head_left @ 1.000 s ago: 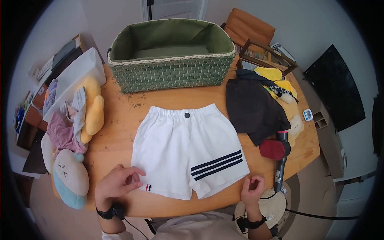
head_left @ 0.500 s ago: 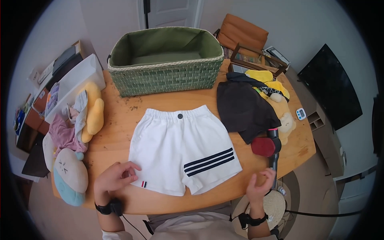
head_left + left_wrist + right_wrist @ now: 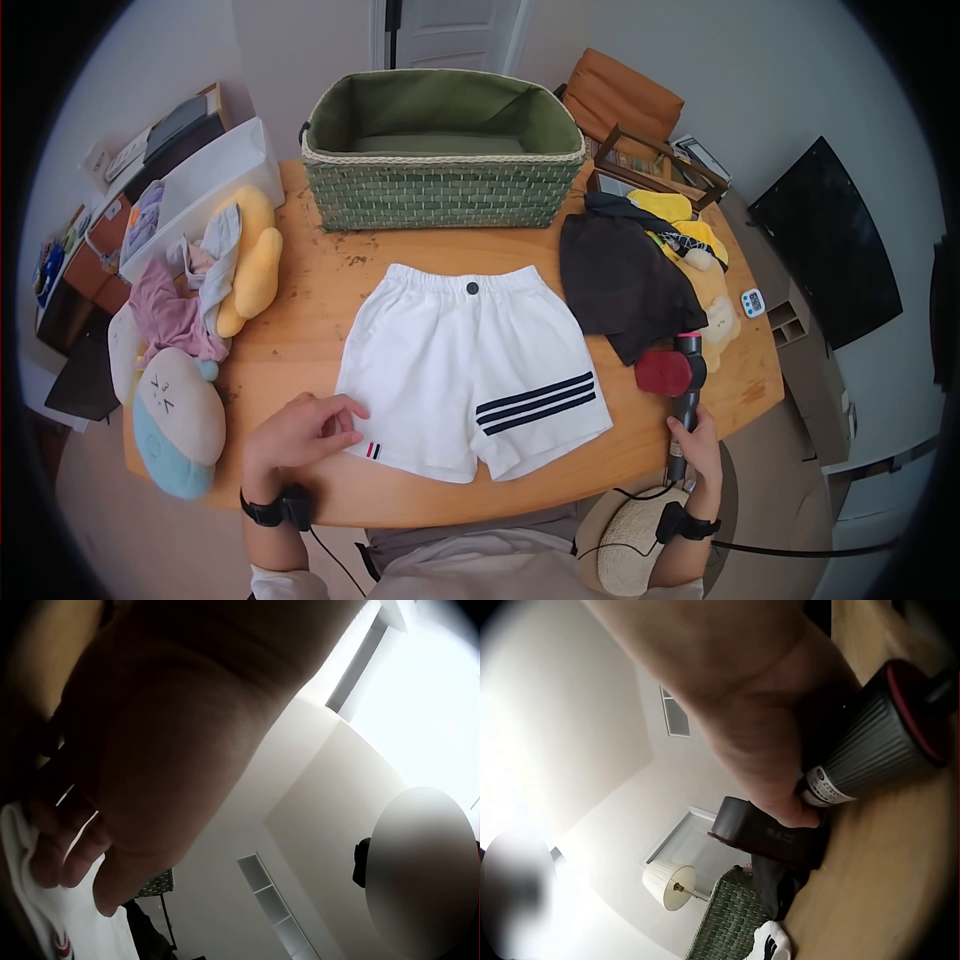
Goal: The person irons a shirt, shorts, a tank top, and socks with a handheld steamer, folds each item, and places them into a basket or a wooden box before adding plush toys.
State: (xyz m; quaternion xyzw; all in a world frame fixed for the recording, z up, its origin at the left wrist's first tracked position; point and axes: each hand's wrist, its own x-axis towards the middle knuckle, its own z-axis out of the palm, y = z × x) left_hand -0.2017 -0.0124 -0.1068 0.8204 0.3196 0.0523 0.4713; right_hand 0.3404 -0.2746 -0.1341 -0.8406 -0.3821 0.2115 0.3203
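Observation:
White shorts (image 3: 415, 365) lie flat on the wooden table, with an elastic waistband, a dark button and three navy stripes on one leg. By the hem at their left edge, my left hand (image 3: 305, 432) rests with loosely bent fingers, the fingertips overlapping the cloth in the left wrist view. A dark grey handheld garment steamer (image 3: 688, 400) with a red head lies at the table's right side. My right hand (image 3: 700, 445) grips its handle, the thumb over the near side. In the right wrist view, the ribbed end of the handle (image 3: 870, 742) sticks out behind the palm.
A green woven basket (image 3: 440, 190) stands at the back. Dark folded clothes (image 3: 625, 285) and yellow items lie at the right, near a small timer (image 3: 752, 303). Plush toys (image 3: 180, 425), pink and grey clothes and a white bin (image 3: 250, 165) line the left. A cord (image 3: 800, 549) trails right.
My right hand has moved from beside the shorts' right hem, to the right, and taken hold of the steamer's handle. The left hand stays by the left hem. The head view has shifted slightly.

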